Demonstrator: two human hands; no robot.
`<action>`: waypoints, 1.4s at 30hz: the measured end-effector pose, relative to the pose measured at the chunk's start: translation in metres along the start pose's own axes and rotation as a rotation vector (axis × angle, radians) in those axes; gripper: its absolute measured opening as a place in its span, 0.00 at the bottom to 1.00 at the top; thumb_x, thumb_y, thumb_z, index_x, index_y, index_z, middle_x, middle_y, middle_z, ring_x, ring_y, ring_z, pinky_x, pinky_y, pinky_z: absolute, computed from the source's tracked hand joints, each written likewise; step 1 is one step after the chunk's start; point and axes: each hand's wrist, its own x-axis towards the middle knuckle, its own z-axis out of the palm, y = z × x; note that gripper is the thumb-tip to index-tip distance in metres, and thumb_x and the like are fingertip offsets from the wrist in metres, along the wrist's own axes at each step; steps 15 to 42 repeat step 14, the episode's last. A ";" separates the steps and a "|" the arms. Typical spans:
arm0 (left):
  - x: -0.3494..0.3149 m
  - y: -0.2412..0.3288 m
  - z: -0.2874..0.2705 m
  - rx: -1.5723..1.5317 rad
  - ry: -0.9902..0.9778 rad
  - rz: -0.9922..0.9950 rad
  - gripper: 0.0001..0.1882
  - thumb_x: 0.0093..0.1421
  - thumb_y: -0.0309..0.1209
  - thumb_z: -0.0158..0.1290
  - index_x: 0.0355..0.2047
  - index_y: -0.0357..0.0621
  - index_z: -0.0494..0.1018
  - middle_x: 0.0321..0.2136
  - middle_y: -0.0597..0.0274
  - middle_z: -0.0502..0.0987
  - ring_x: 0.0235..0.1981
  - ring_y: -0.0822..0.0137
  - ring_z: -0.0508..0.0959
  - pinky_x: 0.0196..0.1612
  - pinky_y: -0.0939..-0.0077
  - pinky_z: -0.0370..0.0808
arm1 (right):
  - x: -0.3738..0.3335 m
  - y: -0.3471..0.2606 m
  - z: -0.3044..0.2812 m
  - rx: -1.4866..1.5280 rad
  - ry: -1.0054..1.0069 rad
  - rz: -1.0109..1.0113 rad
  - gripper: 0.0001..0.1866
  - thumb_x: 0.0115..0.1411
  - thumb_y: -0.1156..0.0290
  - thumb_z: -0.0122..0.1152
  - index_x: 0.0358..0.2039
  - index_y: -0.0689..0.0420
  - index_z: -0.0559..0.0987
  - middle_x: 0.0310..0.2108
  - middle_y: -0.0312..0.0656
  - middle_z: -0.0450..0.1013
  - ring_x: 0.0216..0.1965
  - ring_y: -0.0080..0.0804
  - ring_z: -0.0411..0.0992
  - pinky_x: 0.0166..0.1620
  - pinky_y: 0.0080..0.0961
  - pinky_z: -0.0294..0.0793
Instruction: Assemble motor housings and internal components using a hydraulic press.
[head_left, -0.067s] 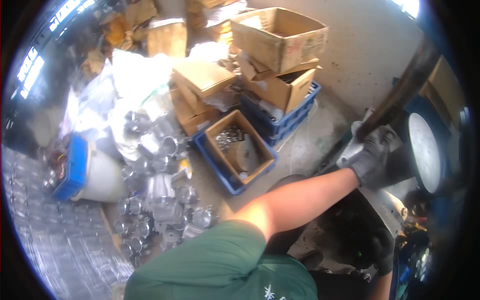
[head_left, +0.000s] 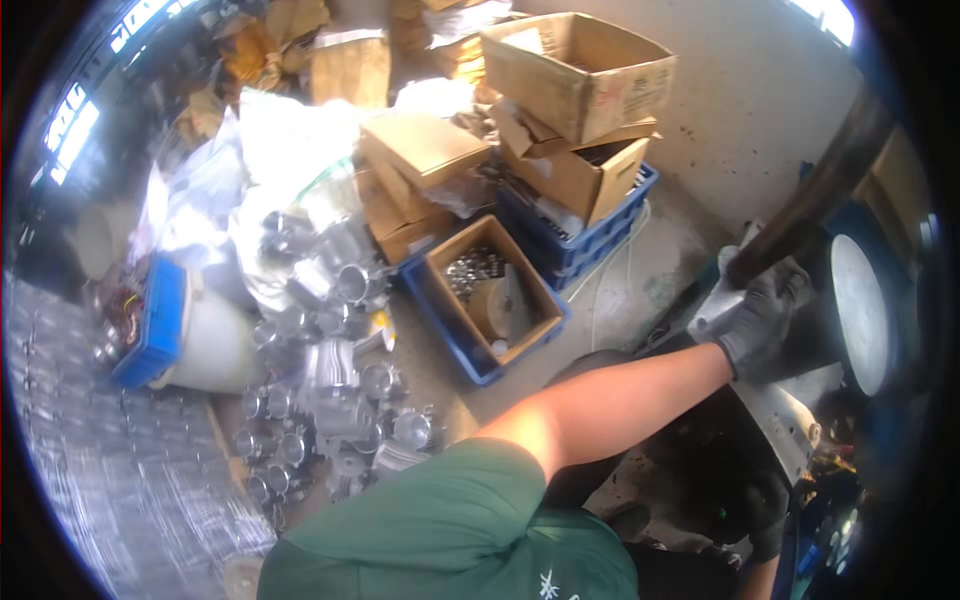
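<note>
My left hand (head_left: 765, 318), in a grey glove, reaches far to the right. Its curled fingers lie against a pale metal part (head_left: 712, 306) at the lower end of a thick dark bar (head_left: 815, 205). What the fingers close round is hidden by the hand itself. Lower down, in shadow, my right hand (head_left: 768, 510) wears a dark glove and hangs near a metal plate with holes (head_left: 785, 425). Its fingers blend into the dark background. A round pale disc (head_left: 860, 315) stands just right of my left hand.
Shiny metal cup-like parts (head_left: 340, 385) are heaped on the floor at left. A blue crate (head_left: 487, 372) holds a box of small metal pieces. Behind it, cartons (head_left: 575, 80) are stacked on another blue crate (head_left: 600, 235). A white drum (head_left: 215, 345) lies beside a blue bin (head_left: 152, 320).
The whole view has shifted slightly, so the surroundings sit a little further right. My left hand stays at the same metal part, and my right hand remains low in shadow.
</note>
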 end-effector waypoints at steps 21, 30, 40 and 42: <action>-0.151 0.299 -0.127 1.607 0.419 0.037 0.23 0.66 0.34 0.59 0.60 0.47 0.72 0.50 0.55 0.77 0.56 0.66 0.77 0.63 0.72 0.75 | 0.020 0.175 -0.029 0.193 -0.217 0.039 0.17 0.67 0.71 0.63 0.56 0.58 0.80 0.50 0.42 0.79 0.50 0.31 0.77 0.57 0.27 0.77; -0.151 0.299 -0.127 1.607 0.419 0.037 0.23 0.66 0.34 0.59 0.60 0.47 0.72 0.50 0.55 0.77 0.56 0.66 0.77 0.63 0.72 0.75 | 0.020 0.175 -0.029 0.193 -0.217 0.039 0.17 0.67 0.71 0.63 0.56 0.58 0.80 0.50 0.42 0.79 0.50 0.31 0.77 0.57 0.27 0.77; -0.151 0.299 -0.127 1.607 0.419 0.037 0.23 0.66 0.34 0.59 0.60 0.47 0.72 0.50 0.55 0.77 0.56 0.66 0.77 0.63 0.72 0.75 | 0.020 0.175 -0.029 0.193 -0.217 0.039 0.17 0.67 0.71 0.63 0.56 0.58 0.80 0.50 0.42 0.79 0.50 0.31 0.77 0.57 0.27 0.77; -0.151 0.299 -0.127 1.607 0.419 0.037 0.23 0.66 0.34 0.59 0.60 0.47 0.72 0.50 0.55 0.77 0.56 0.66 0.77 0.63 0.72 0.75 | 0.020 0.175 -0.029 0.193 -0.217 0.039 0.17 0.67 0.71 0.63 0.56 0.58 0.80 0.50 0.42 0.79 0.50 0.31 0.77 0.57 0.27 0.77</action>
